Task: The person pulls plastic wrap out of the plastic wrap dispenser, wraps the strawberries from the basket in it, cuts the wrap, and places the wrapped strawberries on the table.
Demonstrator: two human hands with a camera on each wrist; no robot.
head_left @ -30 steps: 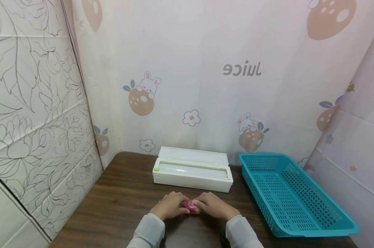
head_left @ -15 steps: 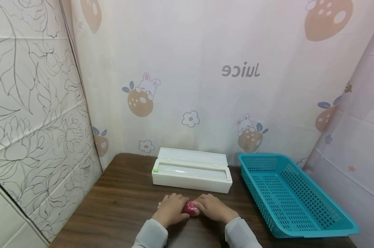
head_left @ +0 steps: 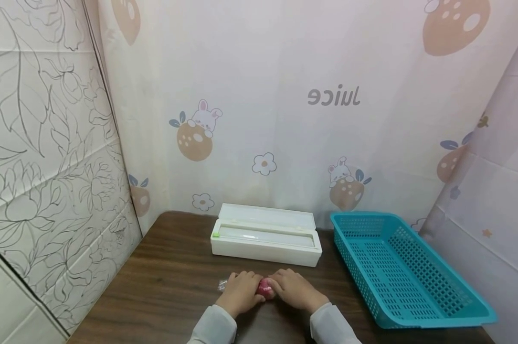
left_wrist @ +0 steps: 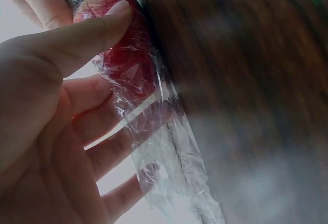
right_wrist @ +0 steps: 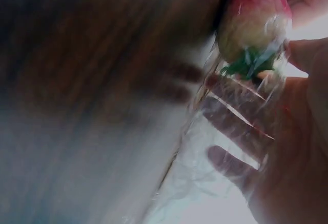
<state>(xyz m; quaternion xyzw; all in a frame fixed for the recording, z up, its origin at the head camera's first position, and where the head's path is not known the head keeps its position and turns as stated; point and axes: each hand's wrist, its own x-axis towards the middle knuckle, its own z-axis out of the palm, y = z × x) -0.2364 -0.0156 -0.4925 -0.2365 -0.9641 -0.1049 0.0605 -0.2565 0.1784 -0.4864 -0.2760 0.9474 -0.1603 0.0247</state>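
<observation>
Between the two hands a red strawberry [head_left: 265, 288] lies wrapped in clear cling film, low over the table. My left hand [head_left: 240, 292] holds it from the left; in the left wrist view the thumb presses on the red flesh [left_wrist: 130, 62] and the fingers spread behind a loose tail of film [left_wrist: 174, 167]. From the other side my right hand [head_left: 296, 290] grips the wrapped fruit at its leafy end, where green leaves [right_wrist: 251, 62] show through the film. Another film tail [right_wrist: 197, 167] hangs across the right fingers. A crumpled film end [head_left: 222, 285] sticks out past the left hand.
A white cling film dispenser box [head_left: 265, 253] with its lid up stands behind the hands. To the right sits a teal plastic basket [head_left: 383, 321] with perforated walls. Patterned curtains [head_left: 263, 119] close off the back and sides of the brown wooden table [head_left: 155, 277].
The left hand has shifted slightly right and nearer the right hand, covering more of the strawberry. More of the film end shows beyond it. Box and basket stay put.
</observation>
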